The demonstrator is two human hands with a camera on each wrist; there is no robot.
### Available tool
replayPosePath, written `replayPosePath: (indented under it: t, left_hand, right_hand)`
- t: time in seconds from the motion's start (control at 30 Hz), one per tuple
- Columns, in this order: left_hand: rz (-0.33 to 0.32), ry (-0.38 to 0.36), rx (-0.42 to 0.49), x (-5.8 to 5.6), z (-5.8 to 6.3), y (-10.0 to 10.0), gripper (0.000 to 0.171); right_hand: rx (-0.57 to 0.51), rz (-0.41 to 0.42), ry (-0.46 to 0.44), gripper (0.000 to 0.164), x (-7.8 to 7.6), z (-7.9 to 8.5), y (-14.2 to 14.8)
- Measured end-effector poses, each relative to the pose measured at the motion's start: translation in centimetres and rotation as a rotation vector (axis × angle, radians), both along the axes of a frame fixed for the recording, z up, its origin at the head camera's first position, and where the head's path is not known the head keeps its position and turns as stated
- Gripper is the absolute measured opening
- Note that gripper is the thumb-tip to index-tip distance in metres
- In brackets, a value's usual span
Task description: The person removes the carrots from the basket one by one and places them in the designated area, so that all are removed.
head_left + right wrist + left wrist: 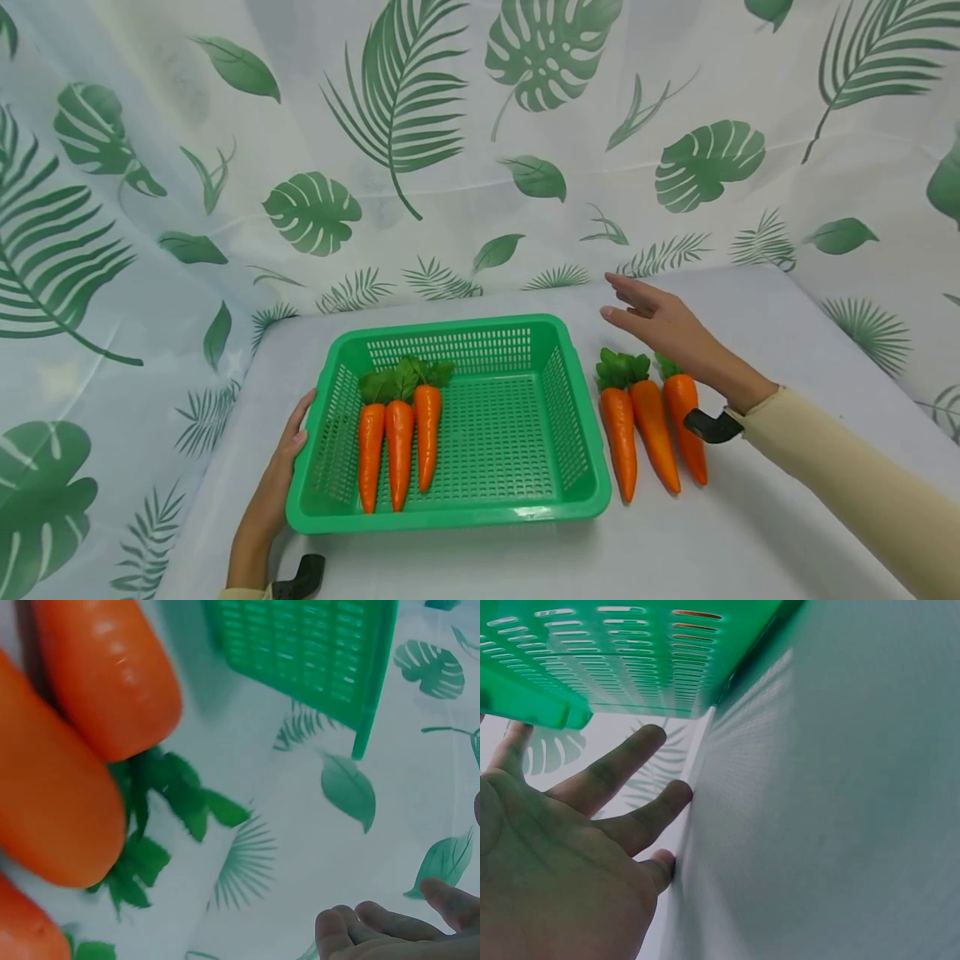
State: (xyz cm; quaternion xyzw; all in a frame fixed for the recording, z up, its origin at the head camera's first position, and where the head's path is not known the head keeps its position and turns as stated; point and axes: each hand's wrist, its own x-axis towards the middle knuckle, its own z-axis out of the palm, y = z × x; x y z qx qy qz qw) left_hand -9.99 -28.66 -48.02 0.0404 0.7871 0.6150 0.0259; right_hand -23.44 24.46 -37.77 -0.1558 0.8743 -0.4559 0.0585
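Note:
A green plastic basket (450,521) with slotted walls stands on the table, holding three orange carrots (399,450) with leafy green tops at its left side. My left hand (279,475) is at the basket's left wall, fingers spread; the left wrist view shows the upper fingers right at the rim and the others extended below it. Three more carrots (655,433) lie side by side on the table, right of the basket. Above their leafy tops hovers my right hand (667,329), fingers extended and holding nothing. In the right wrist view its fingertips (330,930) are away from the carrots.
A white cloth (390,575) covers the table. Behind and along both sides hangs a white curtain (465,250) printed with green leaves. Dark straps (712,427) with small devices sit on both wrists.

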Motion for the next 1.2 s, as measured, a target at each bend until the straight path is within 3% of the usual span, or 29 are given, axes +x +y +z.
replayPosePath:
  t: [0.37,0.7,1.2]
  left_hand:
    - [0.001,-0.021,0.031,-0.1,-0.4,0.0,0.059]
    - [0.018,-0.033,0.005,0.0,-0.3,0.1,0.059]
    - [0.022,-0.016,-0.004,-0.1,-0.3,0.0,0.059]
  right_hand:
    - [-0.082,0.086,-0.047,0.071,-0.3,0.5,-3.7]
    - [-0.158,0.133,-0.044,0.063,-0.1,0.7,-6.1]
    - [-0.267,0.212,-0.102,0.057,0.4,0.0,-10.1]
